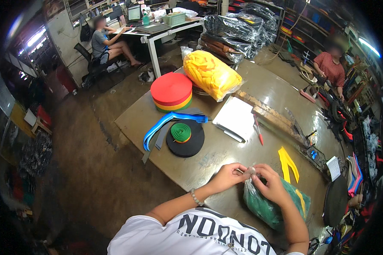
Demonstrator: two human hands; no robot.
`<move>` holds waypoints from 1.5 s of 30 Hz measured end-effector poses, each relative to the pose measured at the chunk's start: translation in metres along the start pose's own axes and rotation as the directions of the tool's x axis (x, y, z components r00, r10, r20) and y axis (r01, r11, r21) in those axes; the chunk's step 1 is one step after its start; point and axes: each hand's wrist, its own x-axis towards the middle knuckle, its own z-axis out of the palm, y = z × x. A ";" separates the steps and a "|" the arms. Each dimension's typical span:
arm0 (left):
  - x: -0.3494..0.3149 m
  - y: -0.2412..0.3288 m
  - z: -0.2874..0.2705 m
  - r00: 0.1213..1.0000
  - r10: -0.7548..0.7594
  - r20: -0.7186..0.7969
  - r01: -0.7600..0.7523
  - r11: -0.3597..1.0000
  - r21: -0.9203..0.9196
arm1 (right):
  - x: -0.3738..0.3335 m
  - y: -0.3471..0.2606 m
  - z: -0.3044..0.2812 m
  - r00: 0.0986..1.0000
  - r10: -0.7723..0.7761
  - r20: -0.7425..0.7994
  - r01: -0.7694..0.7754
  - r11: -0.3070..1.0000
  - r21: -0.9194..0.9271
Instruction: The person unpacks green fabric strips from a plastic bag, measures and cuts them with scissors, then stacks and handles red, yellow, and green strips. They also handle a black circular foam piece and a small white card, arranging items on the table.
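Brown and shiny, the big table (225, 157) carries everything we are looking at. On its far part sits a plump clear bag of yellow stuff (210, 74), packed full, though we cannot tell whether it is sealed. Close at the near edge, below the hands, lies the green bag (264, 208), and this is where the work stands: filling looks done, to our eye, and the mouth is drawn together into a narrow neck, but we can see no finished knot or tie, so the closing seems to be what is left. Beside the yellow bag we have a stack of red, yellow and green rolls (171, 91), then a flat black roll (193, 142), neither being handled. Smaller again, the right hand (271, 185) and the left hand (227, 177) both pinch the bag's neck (250, 172) between bent fingers, nearly touching each other.
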 end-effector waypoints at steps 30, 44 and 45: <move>-0.019 0.015 0.016 0.936 0.328 -0.126 -0.265 0.894 0.362 | -0.007 0.019 -0.001 0.973 0.131 -0.192 -0.101 0.982 0.157; -0.030 -0.010 0.011 0.986 0.144 -0.088 -0.117 0.959 0.259 | -0.008 0.018 0.017 0.946 -0.248 -0.207 0.197 0.951 -0.238; -0.030 -0.015 0.009 0.991 0.112 -0.073 -0.100 0.982 0.158 | -0.008 0.020 0.017 0.943 -0.206 -0.261 0.160 0.969 -0.188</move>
